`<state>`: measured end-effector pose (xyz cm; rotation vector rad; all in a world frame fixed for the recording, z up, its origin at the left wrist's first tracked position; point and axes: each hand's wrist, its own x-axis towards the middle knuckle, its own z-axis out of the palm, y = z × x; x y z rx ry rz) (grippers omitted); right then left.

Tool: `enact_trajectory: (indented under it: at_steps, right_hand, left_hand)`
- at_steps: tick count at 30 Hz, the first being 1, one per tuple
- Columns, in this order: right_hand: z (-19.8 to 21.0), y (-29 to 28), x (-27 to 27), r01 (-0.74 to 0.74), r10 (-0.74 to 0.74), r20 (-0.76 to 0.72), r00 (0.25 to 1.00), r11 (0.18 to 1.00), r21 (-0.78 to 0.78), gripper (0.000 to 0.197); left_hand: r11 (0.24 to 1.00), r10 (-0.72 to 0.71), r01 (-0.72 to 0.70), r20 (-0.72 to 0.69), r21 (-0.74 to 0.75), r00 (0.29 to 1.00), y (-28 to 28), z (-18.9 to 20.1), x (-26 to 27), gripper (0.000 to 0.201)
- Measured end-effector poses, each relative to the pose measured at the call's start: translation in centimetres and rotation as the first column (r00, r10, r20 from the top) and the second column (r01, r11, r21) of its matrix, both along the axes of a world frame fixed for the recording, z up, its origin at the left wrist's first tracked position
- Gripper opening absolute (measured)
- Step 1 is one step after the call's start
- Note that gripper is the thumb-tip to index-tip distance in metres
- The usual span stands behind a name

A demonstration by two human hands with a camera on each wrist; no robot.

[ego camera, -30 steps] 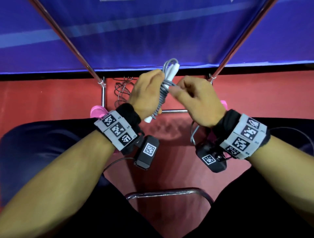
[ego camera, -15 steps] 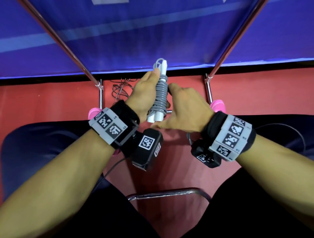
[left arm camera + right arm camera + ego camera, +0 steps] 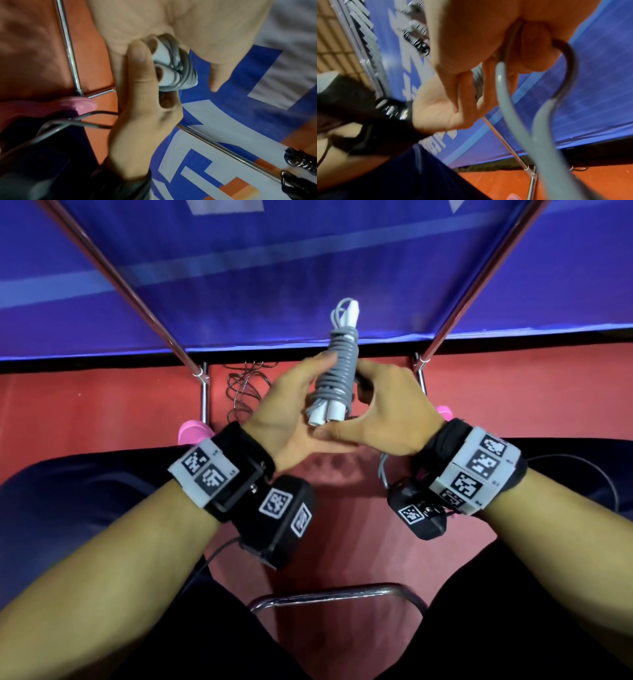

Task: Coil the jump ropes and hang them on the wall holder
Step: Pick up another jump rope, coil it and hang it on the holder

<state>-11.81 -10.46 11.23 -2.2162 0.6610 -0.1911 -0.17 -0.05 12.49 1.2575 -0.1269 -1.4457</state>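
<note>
My left hand (image 3: 287, 412) and my right hand (image 3: 390, 412) are close in front of me, touching. Between them the jump rope (image 3: 337, 371) stands up, grey cord wound tight round two white handles. My left thumb and fingers pinch it. My right fingers curl round its other side and hold a loose loop (image 3: 504, 94). Farther off, a dark tangle of cord (image 3: 241, 392) lies on the red floor (image 3: 102, 405), below the blue banner (image 3: 308, 268).

We see smooth matt grey cord (image 3: 337, 371) wrapping glossy white plastic handles (image 3: 325, 414), in front of shiny metal rods (image 3: 144, 299).
</note>
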Motion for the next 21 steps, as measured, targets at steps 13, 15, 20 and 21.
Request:
enact_trajectory:
  at_steps: [13, 15, 20, 21]
  right_hand:
    - [-2.6, 2.2, 0.2, -0.265, 0.241, -0.140, 0.960, 0.946, -0.189, 0.066]
    - [-3.0, 2.2, 0.2, -0.289, 0.253, -0.179, 0.951, 0.931, -0.223, 0.059]
    - [-3.2, 2.5, 0.1, -0.317, 0.269, -0.202, 0.942, 0.910, -0.268, 0.038]
    - [-3.2, 2.5, 0.1, -0.313, 0.270, -0.182, 0.945, 0.909, -0.274, 0.036]
  left_hand:
    - [0.994, 0.042, -0.078, 0.377, 0.080, 0.925, -0.1, -0.6, 0.4, 0.015]
    - [0.995, -0.002, -0.034, 0.371, 0.092, 0.929, -0.1, -0.5, 1.1, 0.014]
    - [0.985, -0.063, 0.010, 0.309, 0.171, 0.949, -0.5, -0.7, 1.7, 0.020]
    - [0.984, -0.036, -0.022, 0.326, 0.174, 0.945, -0.6, -0.8, 1.4, 0.026]
